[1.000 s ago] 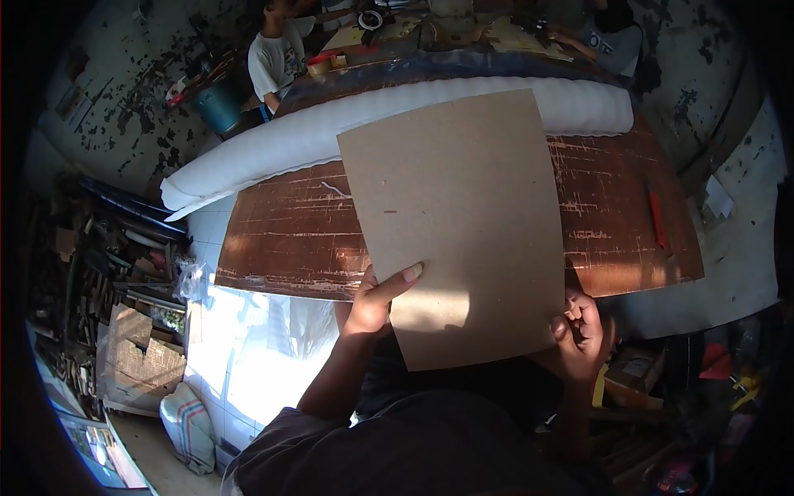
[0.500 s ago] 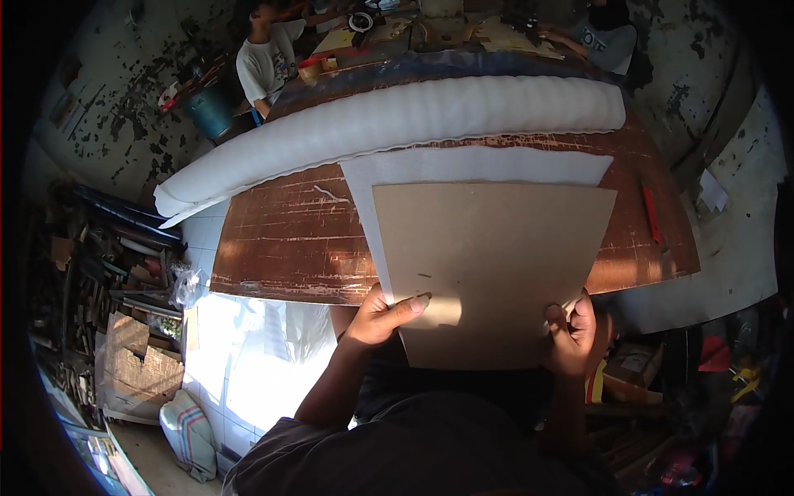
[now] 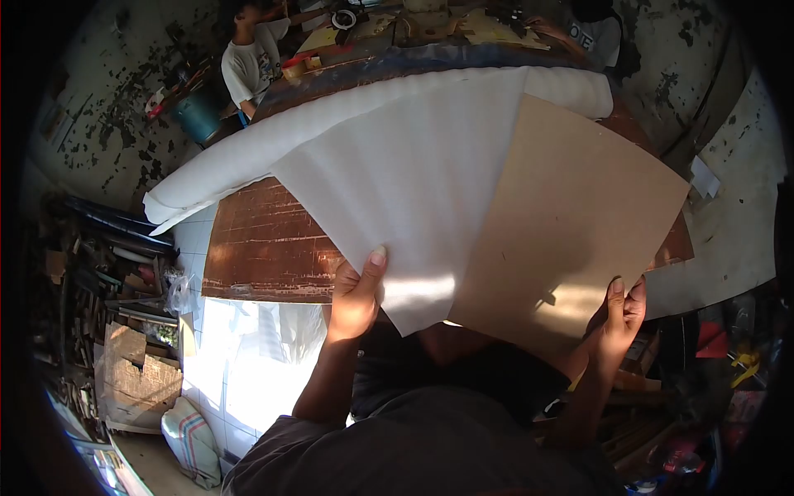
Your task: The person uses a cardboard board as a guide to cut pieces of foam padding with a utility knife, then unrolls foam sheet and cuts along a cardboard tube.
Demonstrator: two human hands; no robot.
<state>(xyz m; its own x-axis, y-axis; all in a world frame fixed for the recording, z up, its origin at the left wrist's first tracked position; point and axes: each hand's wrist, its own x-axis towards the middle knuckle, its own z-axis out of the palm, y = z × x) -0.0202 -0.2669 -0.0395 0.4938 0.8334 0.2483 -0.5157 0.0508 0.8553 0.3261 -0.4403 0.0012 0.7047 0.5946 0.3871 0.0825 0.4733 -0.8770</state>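
My left hand (image 3: 356,296) pinches the lower left edge of a white foam sheet (image 3: 397,190), thumb on top. A brown board (image 3: 571,215) is fanned out to the right, its lower right edge gripped by my right hand (image 3: 622,312). The board's left side overlaps the white sheet, and both are raised over the near part of the brown table (image 3: 256,248). Behind them a long white foam roll (image 3: 215,169) lies across the table, partly covered by the sheet.
Two people sit at the far end, one in a white shirt (image 3: 244,70), the other in a grey top (image 3: 600,41). A blue bucket (image 3: 197,117) is at the far left. Cardboard (image 3: 141,376) and a white sack (image 3: 190,442) stand at the lower left.
The white sheet, mostly behind the board before, now spreads out to the left, while the board has swung right. My hands have moved apart, both still gripping.
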